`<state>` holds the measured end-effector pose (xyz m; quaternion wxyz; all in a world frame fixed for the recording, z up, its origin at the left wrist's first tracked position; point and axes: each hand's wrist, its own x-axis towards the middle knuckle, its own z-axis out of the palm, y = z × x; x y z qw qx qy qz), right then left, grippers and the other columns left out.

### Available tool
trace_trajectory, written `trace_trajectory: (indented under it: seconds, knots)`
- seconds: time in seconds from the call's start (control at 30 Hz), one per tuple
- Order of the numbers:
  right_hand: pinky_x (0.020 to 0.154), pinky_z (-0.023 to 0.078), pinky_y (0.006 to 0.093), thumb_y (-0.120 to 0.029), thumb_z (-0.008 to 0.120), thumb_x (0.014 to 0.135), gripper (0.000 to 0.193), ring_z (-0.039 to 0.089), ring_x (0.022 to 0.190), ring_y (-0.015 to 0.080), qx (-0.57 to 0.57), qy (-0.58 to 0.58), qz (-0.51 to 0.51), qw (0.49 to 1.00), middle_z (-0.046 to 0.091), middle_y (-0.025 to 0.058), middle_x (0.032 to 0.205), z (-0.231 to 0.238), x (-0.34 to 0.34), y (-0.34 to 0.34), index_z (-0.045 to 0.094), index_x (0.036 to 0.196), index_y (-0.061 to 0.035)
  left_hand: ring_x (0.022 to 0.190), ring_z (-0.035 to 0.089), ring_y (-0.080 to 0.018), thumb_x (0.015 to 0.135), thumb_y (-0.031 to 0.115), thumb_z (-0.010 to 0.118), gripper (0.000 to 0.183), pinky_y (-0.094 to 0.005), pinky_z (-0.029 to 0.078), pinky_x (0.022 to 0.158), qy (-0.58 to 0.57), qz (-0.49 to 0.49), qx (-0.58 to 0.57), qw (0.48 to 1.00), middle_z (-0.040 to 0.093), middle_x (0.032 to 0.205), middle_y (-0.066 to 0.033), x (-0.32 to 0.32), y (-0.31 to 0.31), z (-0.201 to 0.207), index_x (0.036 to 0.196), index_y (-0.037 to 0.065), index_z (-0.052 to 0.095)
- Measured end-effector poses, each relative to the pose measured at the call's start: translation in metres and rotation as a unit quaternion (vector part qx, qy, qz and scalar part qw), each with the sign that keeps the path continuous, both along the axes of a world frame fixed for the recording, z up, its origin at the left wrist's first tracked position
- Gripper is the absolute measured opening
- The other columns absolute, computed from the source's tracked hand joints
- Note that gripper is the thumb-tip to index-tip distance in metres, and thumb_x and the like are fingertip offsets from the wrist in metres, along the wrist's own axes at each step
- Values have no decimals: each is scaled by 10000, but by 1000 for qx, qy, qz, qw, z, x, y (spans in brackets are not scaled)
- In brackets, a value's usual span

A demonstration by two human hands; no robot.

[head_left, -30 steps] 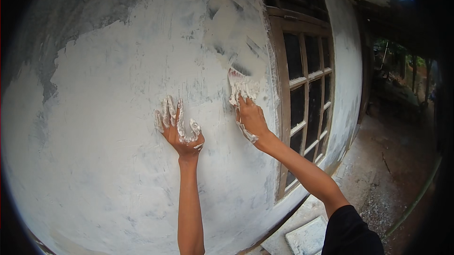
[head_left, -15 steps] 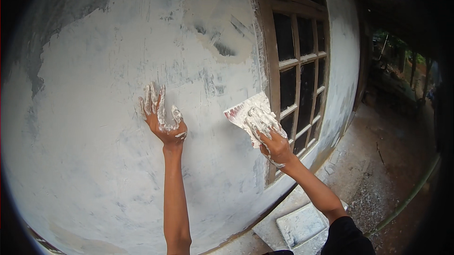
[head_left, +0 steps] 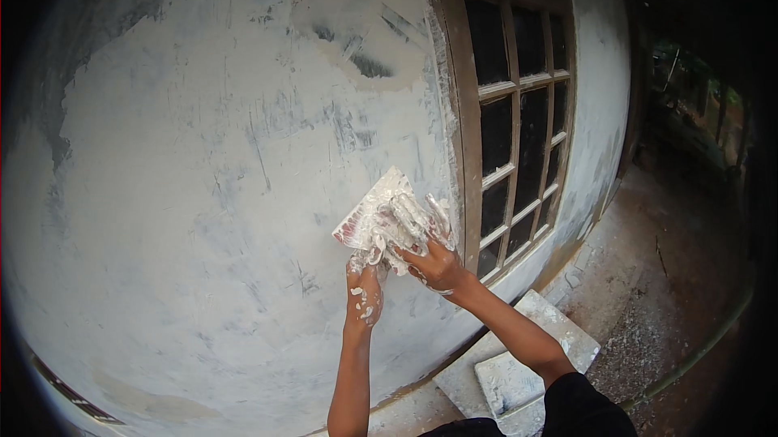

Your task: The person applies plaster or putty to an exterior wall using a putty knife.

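Observation:
A flat, reddish putty scraper (head_left: 362, 226), thickly smeared with white paste, is in front of the patchy wall (head_left: 186, 194). My right hand (head_left: 427, 246) grips it from the right, with paste-coated fingers laid over its face. My left hand (head_left: 366, 283) meets the scraper at its lower edge, its fingers curled against it and partly hidden there. White paste clings to both hands, and spots of it dot the back of the left one. Grey-white coating covers most of the wall, with darker bare streaks higher up.
A wooden window frame (head_left: 470, 96) with dark panes stands close right of my hands. Below my right forearm, a shallow whitish tray (head_left: 506, 380) rests on a pale slab (head_left: 559, 323). A green pole (head_left: 701, 348) lies on the ground farther right.
My left hand, spread apart from the scraper before, has moved right and down to it. My right hand has brought the scraper left and slightly down, away from the window.

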<state>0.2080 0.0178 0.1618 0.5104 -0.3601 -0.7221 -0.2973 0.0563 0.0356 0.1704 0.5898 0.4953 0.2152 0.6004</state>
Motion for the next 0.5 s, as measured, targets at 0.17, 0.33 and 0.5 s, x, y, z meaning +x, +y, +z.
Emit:
trace_trajectory:
  seconds: [0.17, 0.33, 0.5]
  knots:
    - [1015, 385, 497, -96, 718, 640, 473, 551, 1121, 381, -27, -30, 42, 998, 589, 251, 1140, -18, -1, -15, 667, 1110, -93, 958, 583, -136, 904, 184, 563, 320, -265, 465, 835, -85, -98, -60, 990, 604, 1070, -65, -7, -5, -22, 1163, -2, 533]
    - [756, 518, 422, -33, 690, 617, 463, 628, 870, 385, -49, 55, 39, 996, 608, 261, 986, -61, 6, -41, 655, 1078, -31, 1144, 519, -220, 939, 328, 480, 498, -374, 416, 990, -265, -332, -88, 901, 522, 1257, -127, -1, -7, -68, 1287, -25, 435]
    - [801, 495, 342, -165, 651, 762, 359, 650, 916, 336, -28, 313, 49, 948, 621, 267, 1048, -114, 10, -63, 623, 1004, 100, 1105, 538, -242, 952, 370, 420, 500, -373, 431, 972, -46, -209, -257, 943, 539, 1233, -133, 80, -21, -132, 1267, -17, 457]
